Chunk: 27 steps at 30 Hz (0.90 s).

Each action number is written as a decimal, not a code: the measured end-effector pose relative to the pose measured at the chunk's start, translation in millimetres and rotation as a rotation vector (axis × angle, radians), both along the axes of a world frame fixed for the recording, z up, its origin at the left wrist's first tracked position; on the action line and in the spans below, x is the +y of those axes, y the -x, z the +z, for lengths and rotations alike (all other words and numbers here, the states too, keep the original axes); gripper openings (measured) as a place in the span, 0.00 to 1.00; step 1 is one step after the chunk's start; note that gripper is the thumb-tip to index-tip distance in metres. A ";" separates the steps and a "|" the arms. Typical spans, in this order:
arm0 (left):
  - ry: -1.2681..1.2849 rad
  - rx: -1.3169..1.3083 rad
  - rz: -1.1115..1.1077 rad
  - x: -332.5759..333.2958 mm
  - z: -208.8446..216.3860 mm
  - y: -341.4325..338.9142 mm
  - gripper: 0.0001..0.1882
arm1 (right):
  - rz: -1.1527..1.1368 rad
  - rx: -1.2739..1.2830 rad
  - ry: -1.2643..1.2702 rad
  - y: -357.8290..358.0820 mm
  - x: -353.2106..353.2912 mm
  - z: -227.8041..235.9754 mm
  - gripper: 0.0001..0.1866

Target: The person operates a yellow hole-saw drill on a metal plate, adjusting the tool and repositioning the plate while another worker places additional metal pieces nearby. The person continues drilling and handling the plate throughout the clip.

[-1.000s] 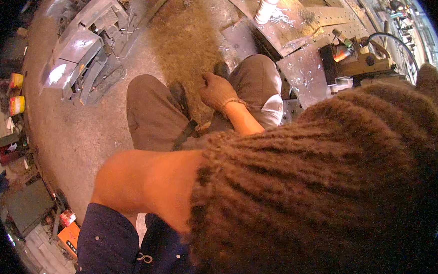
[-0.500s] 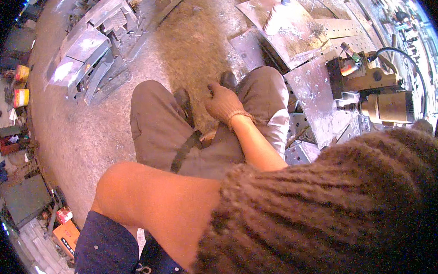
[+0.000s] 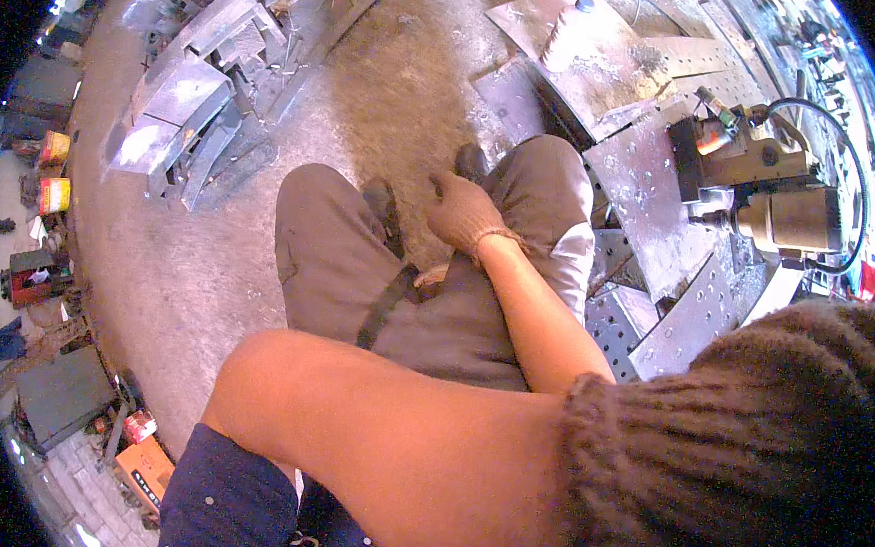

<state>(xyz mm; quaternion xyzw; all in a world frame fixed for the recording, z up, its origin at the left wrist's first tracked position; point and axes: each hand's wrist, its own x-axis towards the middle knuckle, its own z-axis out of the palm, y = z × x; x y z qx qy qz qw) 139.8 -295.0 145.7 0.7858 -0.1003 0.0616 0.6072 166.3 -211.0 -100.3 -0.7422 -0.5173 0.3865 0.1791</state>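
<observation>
My right hand (image 3: 464, 215), in a brown knitted glove, rests by the inside of my right thigh. Its fingers curl downward and are mostly hidden, so anything inside them cannot be made out. Across the front of the view comes my left forearm (image 3: 390, 401), bent at the elbow. My left hand (image 3: 718, 441), also in a brown knitted glove, looms very close at the lower right; its fingers are lost in shadow and at the picture's edge. Beyond it, a drilling machine (image 3: 787, 210) with a black hose lies over a flat steel plate (image 3: 652, 201).
A white bottle (image 3: 569, 36) with a blue cap stands on a metal sheet at the far right. Perforated steel plates (image 3: 680, 318) lie beside my right leg. Stacked steel pieces (image 3: 192, 108) are on the floor to the left, with an orange carton (image 3: 145, 471) and yellow tins (image 3: 55, 195) farther left.
The view has shifted slightly, so the surroundings appear farther right. My left gloved hand has moved right and lower, uncovering more perforated plate. My right hand keeps its pose on the thigh.
</observation>
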 end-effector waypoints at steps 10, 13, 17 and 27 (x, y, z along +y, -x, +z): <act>0.043 -0.012 0.484 85.4 -6.8 -2.3 0.32 | 0.157 0.046 -0.235 14.4 16.1 -29.7 0.22; 0.346 0.101 0.740 143.4 -73.9 23.5 0.22 | 0.146 0.024 -0.258 -1.1 0.9 -10.4 0.20; 0.769 0.131 1.087 187.4 -199.3 43.4 0.19 | -0.054 0.051 -0.069 -17.3 -9.5 -76.5 0.22; 1.291 0.466 0.947 174.2 -426.9 159.4 0.23 | 0.014 0.089 0.053 2.4 8.3 -4.0 0.25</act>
